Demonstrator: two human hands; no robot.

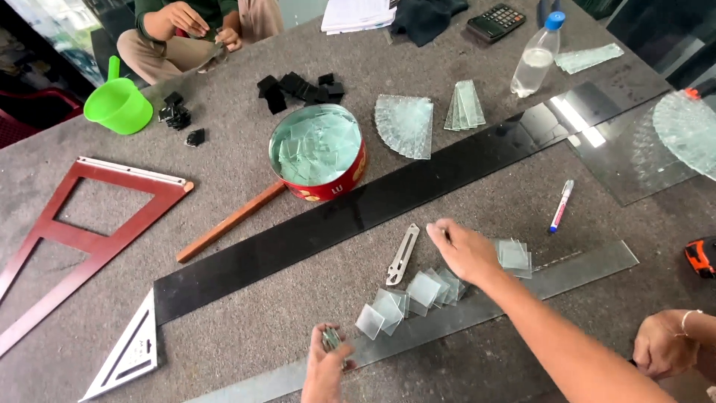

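Two hands work over a grey counter (pixel 477 186) strewn with cut glass. Largest on it, a long black strip (pixel 358 209) runs on a slant from lower left to upper right, with a red wooden triangle frame (pixel 89 242) at far left and a long clear glass strip (pixel 522 287) along the near edge. A red round tin (pixel 328 186) filled with small glass pieces stands just above the black strip, a wooden stick (pixel 231 222) lying beside it. A metal set square (pixel 130 351) rests at the black strip's lower end.

Between the two strips, the right hand (pixel 466 250) lies flat with fingers spread, pressing down beside a row of overlapping small glass squares (pixel 410 295), a second stack of squares (pixel 514 256) just past it. The left hand (pixel 327 366), low in the frame, is closed around a small stack of glass pieces (pixel 331 339). A metal cutter (pixel 401 255) lies just left of the right hand, a marker pen (pixel 561 206) well off to its right.

Another person's hand (pixel 664 345) rests at the lower right edge; a seated person's hands (pixel 195 24) show at top left.
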